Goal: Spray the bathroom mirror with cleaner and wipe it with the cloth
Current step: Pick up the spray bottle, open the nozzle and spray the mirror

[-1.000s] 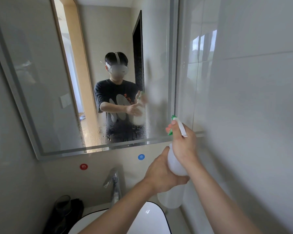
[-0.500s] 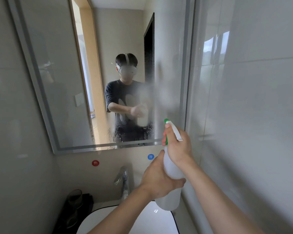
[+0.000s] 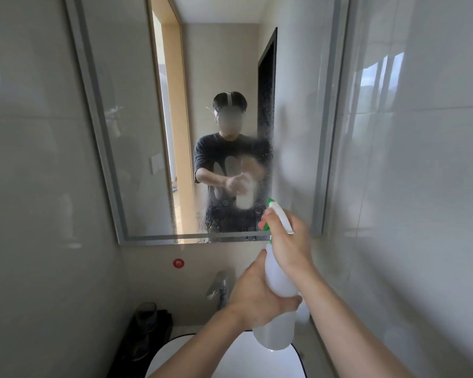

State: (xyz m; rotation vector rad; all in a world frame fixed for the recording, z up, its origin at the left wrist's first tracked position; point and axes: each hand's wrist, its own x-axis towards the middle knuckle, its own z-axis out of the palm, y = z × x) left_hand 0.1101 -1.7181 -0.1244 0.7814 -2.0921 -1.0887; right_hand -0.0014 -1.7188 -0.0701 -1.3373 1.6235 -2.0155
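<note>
A grey-framed bathroom mirror point(image 3: 137, 126) hangs on the wall ahead. Its lower right part is fogged and speckled with spray droplets. A translucent white spray bottle point(image 3: 277, 279) with a green and white trigger head stands upright in front of the mirror's lower right corner, nozzle aimed at the glass. My right hand point(image 3: 287, 241) grips the bottle's neck with a finger on the trigger. My left hand point(image 3: 257, 296) is wrapped round the bottle's body from the left. No cloth is in view.
A white basin point(image 3: 230, 358) with a dark rim lies below, with a chrome tap point(image 3: 219, 290) behind it. A dark glass cup point(image 3: 145, 315) stands on a black stand at the left. A glossy tiled wall point(image 3: 421, 186) is close on the right.
The view has shifted, so the mirror sits further right in frame. The bottle and both hands stay before the lower right corner, and the wet patch on the glass has spread.
</note>
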